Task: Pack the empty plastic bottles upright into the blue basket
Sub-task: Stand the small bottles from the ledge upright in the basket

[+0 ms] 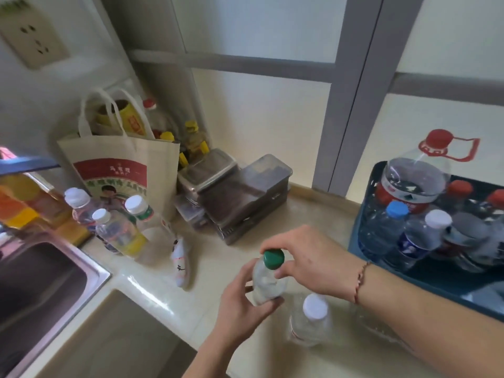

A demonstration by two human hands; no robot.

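Note:
A clear bottle with a green cap is upright above the counter, in both hands. My left hand grips its body from below. My right hand pinches the green cap from the right. A white-capped bottle stands on the counter just right of it. Three more white-capped bottles stand at the left near the sink. The blue basket sits at the right and holds several upright bottles, among them a large red-capped jug.
A steel sink lies at the left edge. A cloth tote bag and stacked lidded containers stand at the back of the counter. A small white figure lies near the middle. Oil bottles fill the corner.

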